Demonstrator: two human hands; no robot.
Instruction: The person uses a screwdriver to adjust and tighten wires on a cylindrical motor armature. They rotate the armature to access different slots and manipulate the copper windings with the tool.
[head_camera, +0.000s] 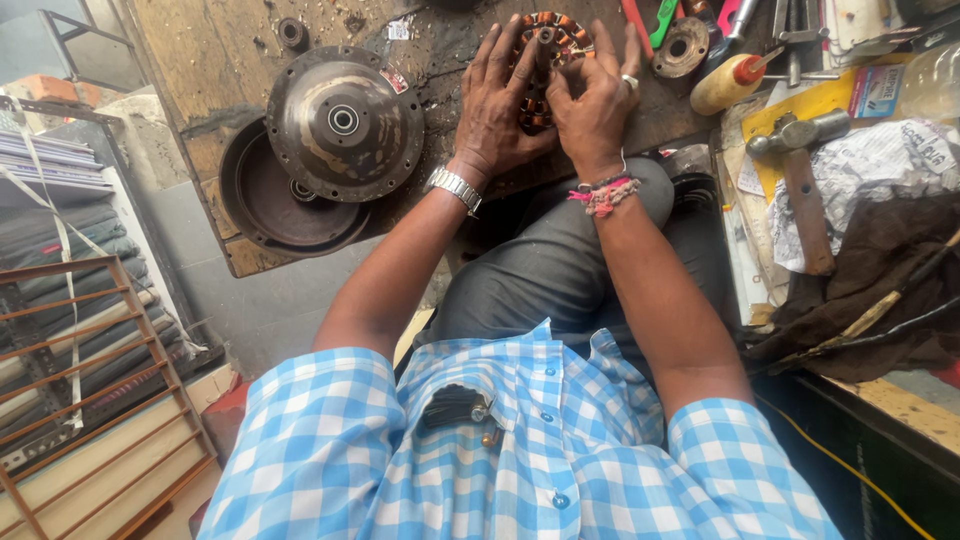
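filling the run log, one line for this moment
left hand: on stator | right hand: on stator | motor cover: left, untouched | hammer: right

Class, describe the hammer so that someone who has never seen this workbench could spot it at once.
Start at the worn wooden workbench and look right of the person's right hand. On the yellow sheet lies a hammer with a grey metal head and brown wooden handle. Unlike the neighbouring cream squeeze bottle with red nozzle, it is long and two-toned.

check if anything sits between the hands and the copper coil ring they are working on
Nothing visible does. The left hand and right hand both rest directly on the coil ring, fingers over its centre.
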